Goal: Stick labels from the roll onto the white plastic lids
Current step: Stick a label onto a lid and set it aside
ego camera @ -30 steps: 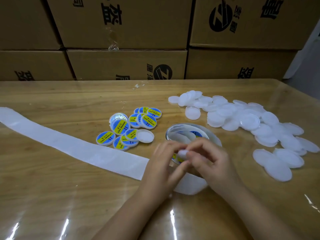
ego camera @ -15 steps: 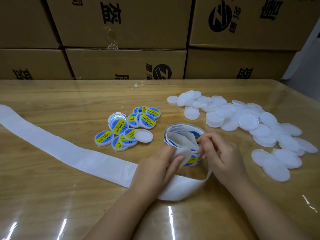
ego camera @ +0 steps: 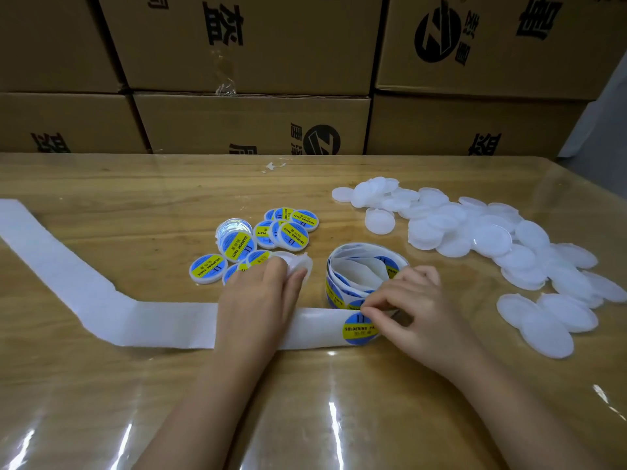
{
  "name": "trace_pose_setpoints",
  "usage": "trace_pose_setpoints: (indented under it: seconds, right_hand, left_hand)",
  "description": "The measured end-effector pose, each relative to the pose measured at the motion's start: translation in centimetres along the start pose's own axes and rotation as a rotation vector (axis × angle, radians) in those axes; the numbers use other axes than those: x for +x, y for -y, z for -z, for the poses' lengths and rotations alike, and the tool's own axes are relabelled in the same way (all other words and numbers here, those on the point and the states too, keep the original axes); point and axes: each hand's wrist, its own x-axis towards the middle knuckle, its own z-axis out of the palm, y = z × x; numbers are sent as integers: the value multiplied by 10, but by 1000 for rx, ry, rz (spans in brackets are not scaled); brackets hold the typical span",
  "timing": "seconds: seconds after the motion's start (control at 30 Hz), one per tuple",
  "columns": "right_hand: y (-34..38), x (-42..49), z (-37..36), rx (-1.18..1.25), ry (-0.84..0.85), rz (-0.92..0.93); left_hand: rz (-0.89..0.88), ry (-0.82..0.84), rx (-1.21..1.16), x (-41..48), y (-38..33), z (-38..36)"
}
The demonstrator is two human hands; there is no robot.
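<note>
Centrally, glossy round label [ego camera: 360, 329], translucent lid [ego camera: 298, 263]

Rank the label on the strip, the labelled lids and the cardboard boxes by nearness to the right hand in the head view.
1. The label: pinched at the right hand fingertips, on its left.
2. The labelled lids: farther left and back.
3. The cardboard boxes: stacked at the far back.

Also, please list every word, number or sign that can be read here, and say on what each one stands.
"SOLDERING PA", on the label on the strip; the right hand covers the rest.
"SOLDERING PASTE" and "II", on the labelled lids.
Small line under it: too small to read.
Boxes: large Chinese characters and a round logo, upside down; I cannot read them surely.
</note>
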Motion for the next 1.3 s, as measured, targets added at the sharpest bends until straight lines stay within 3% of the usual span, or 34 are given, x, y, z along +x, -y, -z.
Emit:
trace_pose_setpoints:
  seconds: [0.13, 0.27, 0.4, 0.53, 0.8, 0.97, 1.1, 1.23, 1.3]
  right_hand:
    - [10, 0, -8, -44, -18, 31]
    - [22, 0, -16, -55, -18, 74]
    - [19, 1, -13, -54, -10, 61]
    - [18, 1, -11, -39, 15, 36]
    - [26, 2, -11, 309, 5, -93]
    - [36, 4, -12, 298, -16, -73]
    - [37, 4, -8, 238, 13, -22]
    - [34, 3, -4, 304, 76, -91]
    - [35, 2, -4, 286, 103, -78]
  left_hand:
    - [-129, -75, -13, -7, -20, -1]
    - [-173, -39, -25, -10, -27, -7]
    - [-9, 51, -143, -11, -24, -9]
    - [155, 112, -425, -13, -16, -20]
    - [409, 221, -1032, -7, -17, -18]
    - [538, 329, -1247, -6, -18, -17]
    - [531, 467, -1164, -4, -15, -12]
    - [210, 474, -727, 0, -9, -3]
    - [139, 509, -664, -1, -10, -3]
